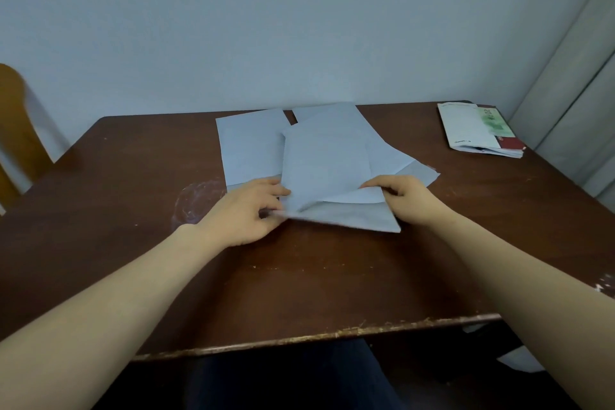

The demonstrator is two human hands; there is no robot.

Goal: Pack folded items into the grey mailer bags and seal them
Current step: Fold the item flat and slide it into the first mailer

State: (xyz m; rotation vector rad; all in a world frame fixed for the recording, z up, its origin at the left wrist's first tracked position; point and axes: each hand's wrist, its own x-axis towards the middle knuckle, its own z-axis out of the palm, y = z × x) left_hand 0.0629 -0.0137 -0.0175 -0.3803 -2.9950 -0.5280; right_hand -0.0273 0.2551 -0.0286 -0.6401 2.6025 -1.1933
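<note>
I see the top grey mailer [326, 160] lying on the other bags [249, 146] mid-way on the table [332, 283], L hand [244, 210] pinching its near-left edge, R hand [404, 196] fingers curled on the upper layer, prob. to spread the mouth for loading; contents hidden.

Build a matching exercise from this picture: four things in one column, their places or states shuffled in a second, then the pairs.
Things
1. left hand
2. right hand
3. paper stack
4. wooden chair

Places or states
A. lying at the far right corner of the table
B. gripping the near right side of the top mailer bag
C. at the left edge of the view
D. pinching the top mailer bag's near left corner

Pairs: 1-D, 2-B, 3-A, 4-C
</note>
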